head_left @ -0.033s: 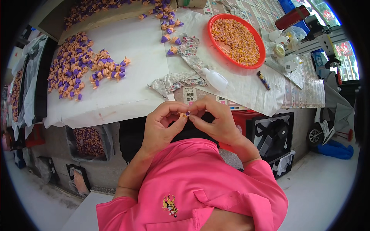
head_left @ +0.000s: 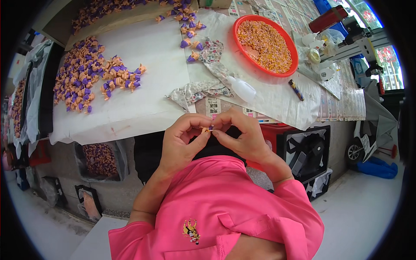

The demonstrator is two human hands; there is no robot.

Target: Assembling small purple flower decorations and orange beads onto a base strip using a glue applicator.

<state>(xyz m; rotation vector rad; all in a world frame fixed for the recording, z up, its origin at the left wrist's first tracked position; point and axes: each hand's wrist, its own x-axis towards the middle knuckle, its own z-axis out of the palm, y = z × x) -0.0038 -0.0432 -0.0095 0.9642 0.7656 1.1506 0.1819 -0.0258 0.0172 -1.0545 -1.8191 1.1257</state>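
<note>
The left hand (head_left: 182,141) and the right hand (head_left: 242,136) meet fingertip to fingertip, together pinching a tiny orange and purple piece (head_left: 208,128). Beyond the pinch lie a white squeeze bottle (head_left: 242,89) and a red bowl (head_left: 237,26) of orange bits; heaps of finished pieces (head_left: 86,73) lie farther left.

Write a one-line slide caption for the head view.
Both hands, left hand and right hand, pinch a small orange-purple piece above the table.
</note>
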